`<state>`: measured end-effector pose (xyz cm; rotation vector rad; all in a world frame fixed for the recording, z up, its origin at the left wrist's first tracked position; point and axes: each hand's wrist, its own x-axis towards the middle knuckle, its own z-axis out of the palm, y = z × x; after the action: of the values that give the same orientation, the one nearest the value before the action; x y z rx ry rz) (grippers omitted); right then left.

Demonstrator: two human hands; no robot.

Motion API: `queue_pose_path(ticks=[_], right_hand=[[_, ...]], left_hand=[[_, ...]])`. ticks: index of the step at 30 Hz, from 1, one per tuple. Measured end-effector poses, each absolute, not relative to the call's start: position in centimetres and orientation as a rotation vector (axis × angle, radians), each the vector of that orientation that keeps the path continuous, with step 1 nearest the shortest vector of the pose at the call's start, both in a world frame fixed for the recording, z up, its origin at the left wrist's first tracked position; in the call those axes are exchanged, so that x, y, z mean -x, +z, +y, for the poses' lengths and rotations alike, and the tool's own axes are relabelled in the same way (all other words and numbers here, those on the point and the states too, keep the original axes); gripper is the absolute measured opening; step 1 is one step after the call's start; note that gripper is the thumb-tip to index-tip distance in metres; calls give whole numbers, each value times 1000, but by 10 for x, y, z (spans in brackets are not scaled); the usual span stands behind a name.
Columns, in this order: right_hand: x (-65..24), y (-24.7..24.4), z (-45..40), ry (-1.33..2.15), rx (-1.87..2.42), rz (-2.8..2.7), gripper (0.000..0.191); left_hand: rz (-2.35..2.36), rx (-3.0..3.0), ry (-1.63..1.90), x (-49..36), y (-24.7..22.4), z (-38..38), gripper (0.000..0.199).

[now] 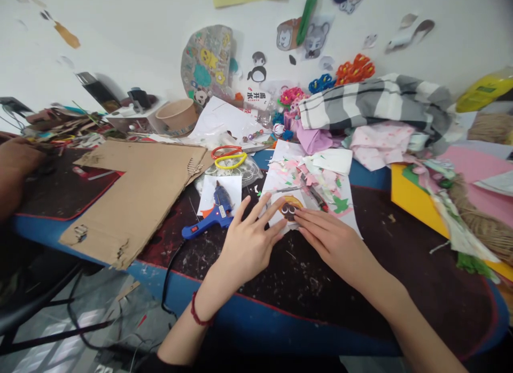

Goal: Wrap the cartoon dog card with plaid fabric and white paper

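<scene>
A small cutout (289, 208) with a dark cartoon face, big white eyes and a yellow-orange edge lies on a white paper sheet (273, 175). My left hand (249, 238) reaches over its left side, fingers spread, fingertips at the cutout. From the right, my right hand (334, 242) lays outstretched fingers on the cutout's right edge. Neither hand grips anything. Behind them are pink, white and green scraps (298, 172) and a slim dark tool with a red end (318, 197). A blue glue gun (212, 218) rests left of my left hand, partly on white paper.
Torn cardboard (144, 180) covers the table's left part. Another person's hand (20, 159) is at the far left. Red and yellow rings (230, 160), a paper bowl (177, 116) and checked cloth (368, 103) lie toward the wall. Yellow card (417, 202) and twine (476, 218) sit right.
</scene>
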<state>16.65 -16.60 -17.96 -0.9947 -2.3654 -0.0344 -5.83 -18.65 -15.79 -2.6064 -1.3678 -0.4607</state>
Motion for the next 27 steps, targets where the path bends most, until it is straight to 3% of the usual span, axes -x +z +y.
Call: queue_pose_path(ticks=[27], right_hand=[[-171, -175, -168, -57, 845, -2286, 30]], left_hand=[[-1360, 2597, -443, 56, -157, -185, 34]])
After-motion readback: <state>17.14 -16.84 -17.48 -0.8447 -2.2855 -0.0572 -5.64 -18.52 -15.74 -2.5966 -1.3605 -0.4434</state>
